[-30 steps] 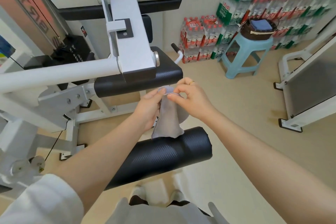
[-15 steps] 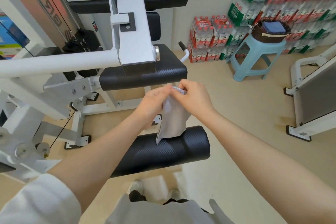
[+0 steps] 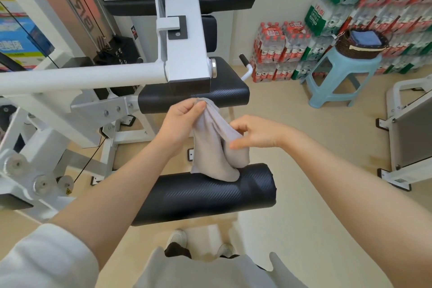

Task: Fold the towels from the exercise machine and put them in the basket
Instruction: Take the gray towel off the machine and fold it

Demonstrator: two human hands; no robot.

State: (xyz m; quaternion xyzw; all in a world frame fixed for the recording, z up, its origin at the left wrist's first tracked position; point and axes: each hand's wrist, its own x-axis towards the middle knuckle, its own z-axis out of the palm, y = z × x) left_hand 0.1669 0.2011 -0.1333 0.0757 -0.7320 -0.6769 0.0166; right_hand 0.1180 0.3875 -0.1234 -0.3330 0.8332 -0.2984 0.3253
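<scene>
Hanging from the left hand [image 3: 181,121], a grey towel [image 3: 216,147], pinched at its top edge between thumb and curled fingers, its lower end draped on the black roller pad [image 3: 205,194] of the white exercise machine [image 3: 184,37]. Right hand [image 3: 259,132]: level with the towel's middle, thumb and fingertips bent toward the cloth and touching its right fold; whether they actually pinch it cannot be told. Towel: loosely bunched, with vertical creases, not flat. Behind it, a second black pad [image 3: 194,98] under the machine's white arm. Basket [image 3: 361,48]: dark woven, on a light blue plastic stool [image 3: 341,75] at far right, well apart from the hands; a blue folded towel [image 3: 363,37] lies inside it. Stacked packs of bottled water [image 3: 280,49] stand against the wall behind the stool. Floor: beige. The person's shoes [image 3: 177,238] show below the roller pad.
</scene>
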